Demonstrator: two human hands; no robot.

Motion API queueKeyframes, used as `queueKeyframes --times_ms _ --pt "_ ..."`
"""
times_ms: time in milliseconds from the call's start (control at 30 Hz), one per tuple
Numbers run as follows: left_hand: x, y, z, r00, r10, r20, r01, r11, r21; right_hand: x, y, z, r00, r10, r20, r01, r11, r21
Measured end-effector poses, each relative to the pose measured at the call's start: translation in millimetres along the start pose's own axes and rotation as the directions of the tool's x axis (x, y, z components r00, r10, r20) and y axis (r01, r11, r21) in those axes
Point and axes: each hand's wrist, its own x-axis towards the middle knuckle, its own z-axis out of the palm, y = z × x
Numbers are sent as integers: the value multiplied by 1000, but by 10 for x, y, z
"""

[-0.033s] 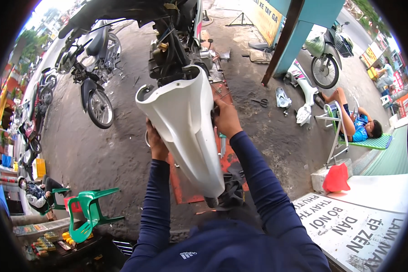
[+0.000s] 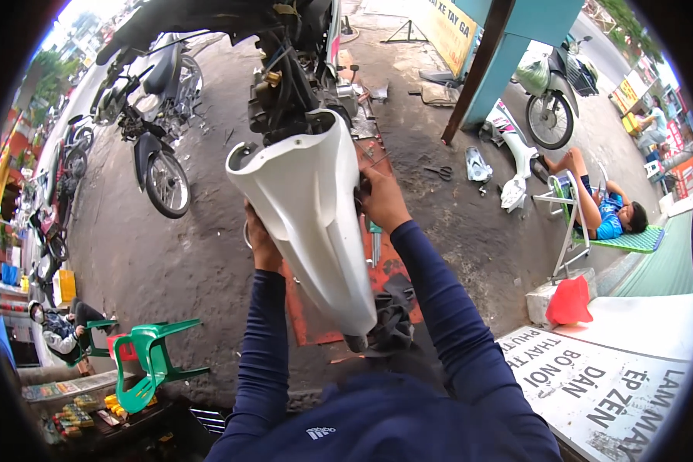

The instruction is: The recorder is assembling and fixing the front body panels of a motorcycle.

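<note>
A long white motorbike body panel (image 2: 319,223), shaped like a front mudguard, fills the middle of the view. Its wide notched end meets the dark, stripped front of a motorbike (image 2: 281,92); the tapered end points toward me. My left hand (image 2: 263,240) is closed around its left edge, the fingers partly hidden beneath. On the opposite edge, near the top, my right hand (image 2: 381,199) grips the panel with the thumb at the rim. Whether the panel is fastened to the bike cannot be seen.
Under the panel lies a red platform (image 2: 308,319) with a dark cloth (image 2: 395,312) and wrenches (image 2: 375,245). Scissors (image 2: 439,172) and white body parts (image 2: 516,189) lie to the right, near a person on a reclining chair (image 2: 612,219). A green plastic chair (image 2: 148,362) stands lower left; parked motorbikes (image 2: 162,169) stand beyond.
The panel and both hands sit very slightly farther left in the view. My grip on the panel is the same.
</note>
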Motion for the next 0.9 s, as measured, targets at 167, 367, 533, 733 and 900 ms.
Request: queueKeyframes --times_ms 167,367,533,733,900 --pt "-48 26 176 993 -93 -65 89 994 -63 203 286 -253 961 -174 216 140 976 164" --pt "-468 246 -196 985 56 -161 33 865 501 241 360 -185 779 -581 234 620 770 -151" --pt "-1465 355 797 783 81 -617 94 964 247 437 552 -300 651 -702 289 741 670 -43" --pt "-1991 185 1705 853 359 -378 347 150 926 524 497 -267 689 -633 353 666 745 34" --pt "-1950 119 1824 816 377 -438 400 181 899 594 516 -422 569 -685 456 774 633 -16"
